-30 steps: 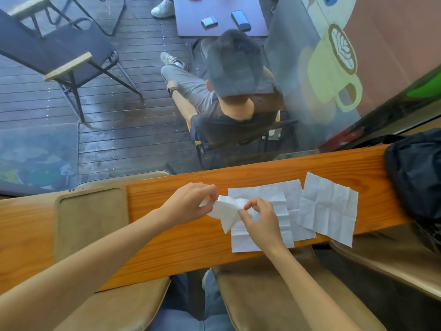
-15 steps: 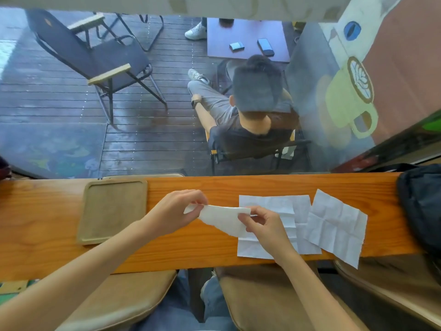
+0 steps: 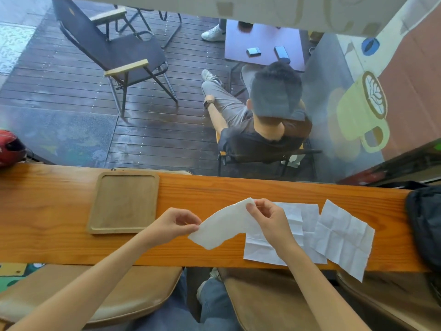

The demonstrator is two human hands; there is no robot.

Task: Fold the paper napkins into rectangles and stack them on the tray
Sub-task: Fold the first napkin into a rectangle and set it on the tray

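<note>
Pinched at two corners, the folded paper napkin hangs in the air between both hands, curved like a shallow arch above the wooden counter. Left hand closes thumb and forefinger on the napkin's lower left corner; right hand closes thumb and forefinger on its upper right corner, with the other fingers curled loosely. Whether the napkin's lower edge touches the counter cannot be told.

Just right of the right hand's grip, and partly under that hand and wrist, two unfolded napkins lie flat and overlapping on the counter, creased into squares. Further right of them lies a third unfolded napkin, turned at an angle, its near corner hanging past the counter's front edge.

Left of the left hand's grip, apart from it, a rectangular wooden tray with rounded corners and a raised rim sits on the counter, with nothing on it.

Far to the right of both grips, a dark bag rests at the counter's end. Far to the left, beyond the counter's back edge, part of a red helmet shows. Below the grips, cushioned stool seats stand under the counter's front edge, and blue jeans show between them.
</note>
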